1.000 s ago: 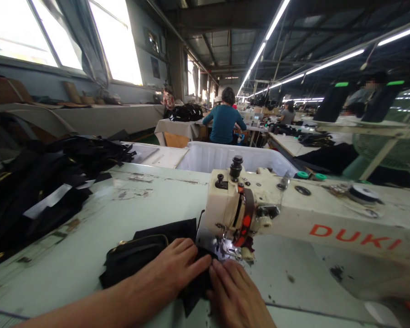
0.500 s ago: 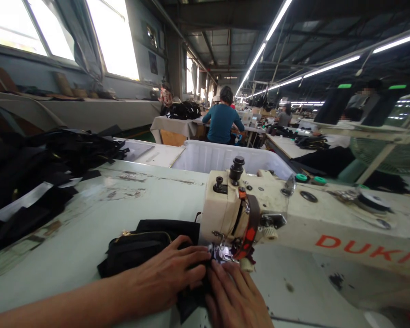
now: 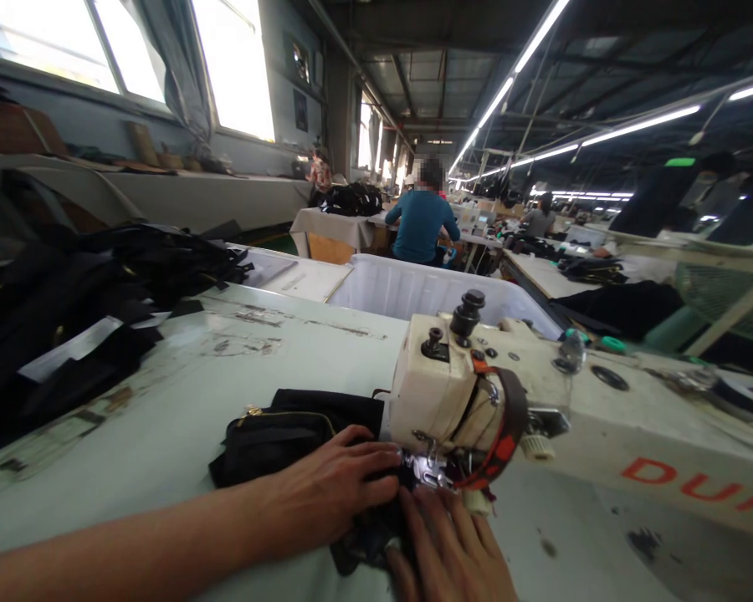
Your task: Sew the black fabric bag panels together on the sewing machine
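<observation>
1. Pale bench [image 3: 181,401] in a long factory hall: a heap of dark cloth [image 3: 69,326] lies at 9 o'clock from the black zippered piece [image 3: 276,435], well apart.
2. Left hand [image 3: 332,493] rests flat on the piece, fingers [image 3: 376,458] straight, gripping nothing, tips pointing to 3 o'clock.
3. Right hand [image 3: 455,556] presses the piece's edge at 5 o'clock, fingers [image 3: 423,512] also flat, beneath the sewing machine [image 3: 470,393] head, which hides the needle.
4. White tub [image 3: 414,288] and a person in a teal top [image 3: 422,226] sit at 12 o'clock.
</observation>
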The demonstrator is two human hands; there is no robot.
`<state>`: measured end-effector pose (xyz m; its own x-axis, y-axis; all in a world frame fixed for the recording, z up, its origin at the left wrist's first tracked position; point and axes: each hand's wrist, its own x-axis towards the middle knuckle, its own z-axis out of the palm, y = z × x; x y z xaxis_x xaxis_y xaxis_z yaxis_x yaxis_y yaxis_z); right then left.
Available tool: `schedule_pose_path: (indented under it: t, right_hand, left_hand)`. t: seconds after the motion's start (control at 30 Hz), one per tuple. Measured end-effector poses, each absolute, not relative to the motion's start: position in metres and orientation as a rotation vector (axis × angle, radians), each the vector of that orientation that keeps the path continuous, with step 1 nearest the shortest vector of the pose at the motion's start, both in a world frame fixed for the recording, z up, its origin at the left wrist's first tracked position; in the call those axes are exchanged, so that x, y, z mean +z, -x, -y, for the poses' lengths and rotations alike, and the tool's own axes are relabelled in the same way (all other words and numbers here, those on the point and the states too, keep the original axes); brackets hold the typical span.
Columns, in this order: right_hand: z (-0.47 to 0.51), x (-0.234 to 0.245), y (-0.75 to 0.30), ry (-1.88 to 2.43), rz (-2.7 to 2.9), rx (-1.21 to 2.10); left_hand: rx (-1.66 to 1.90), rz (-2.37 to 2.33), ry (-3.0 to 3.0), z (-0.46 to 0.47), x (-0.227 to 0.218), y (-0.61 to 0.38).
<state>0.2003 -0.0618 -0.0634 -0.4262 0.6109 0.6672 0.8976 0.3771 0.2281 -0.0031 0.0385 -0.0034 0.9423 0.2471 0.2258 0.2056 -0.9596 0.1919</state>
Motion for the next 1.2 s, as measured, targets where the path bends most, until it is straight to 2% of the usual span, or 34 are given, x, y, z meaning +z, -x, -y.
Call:
schedule_pose_path:
  t: [0.3,0.93,1.07,1.2]
  right_hand:
    - [0.062,-0.058,-0.200,1.335,2.196,-0.690]
    - [0.056,-0.057,-0.209,1.239,2.215,-0.738]
    - [0.054,-0.045,-0.218,1.362,2.227,-0.567]
    - [0.054,-0.025,-0.226,1.499,2.268,-0.250]
  left_hand:
    - [0.412,-0.318,-2.952,-0.040,-0.003,-0.002]
    - [0.504,-0.312,-2.929,-0.039,-0.009,-0.001]
    - [0.522,-0.355,-2.927,-0.040,-0.009,-0.001]
    - [0.457,-0.353,-2.907,-0.039,-0.007,0.000]
